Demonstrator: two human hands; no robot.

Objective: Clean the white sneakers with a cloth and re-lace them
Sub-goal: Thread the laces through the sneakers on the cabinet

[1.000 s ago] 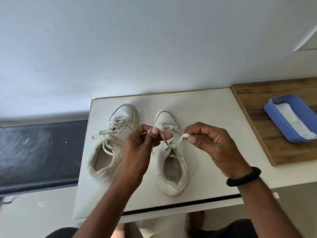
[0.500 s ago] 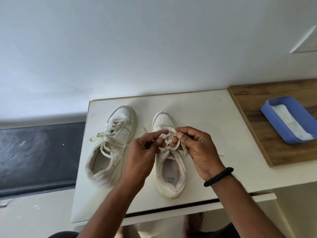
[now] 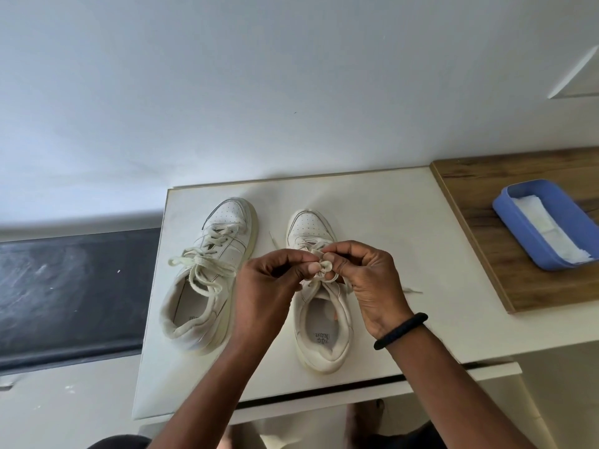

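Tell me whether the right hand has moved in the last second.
Yes. The right hand has come leftward, from beside the right-side sneaker to over its tongue, meeting the left hand at the lace.

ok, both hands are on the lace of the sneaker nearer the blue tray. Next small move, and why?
Probably draw the hands apart to snug the knot. The left hand and right hand each pinch the lace, bunched in small loops over the tongue of the sneaker, and its ends lie slack on the table. The other sneaker looks already tied.
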